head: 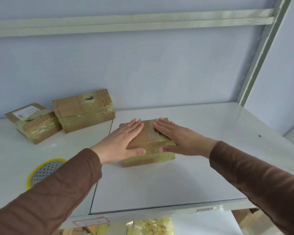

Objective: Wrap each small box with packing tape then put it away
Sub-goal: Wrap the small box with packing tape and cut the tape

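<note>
A small brown cardboard box (147,150) banded with clear yellowish tape lies flat in the middle of the white shelf (168,184). My left hand (124,141) rests flat on its left top, fingers straight, thumb on the taped front edge. On the box's right top my right hand (175,136) lies flat too, with its thumb against the front edge. A roll of packing tape (42,171) with a yellow rim sits at the left, partly hidden by my left sleeve.
Two taped cardboard boxes stand at the back left of the shelf: one with a white label (32,122) and a larger one (83,110). A shelf upright (260,55) rises at the right. Yellow packing material (149,226) shows below the shelf edge.
</note>
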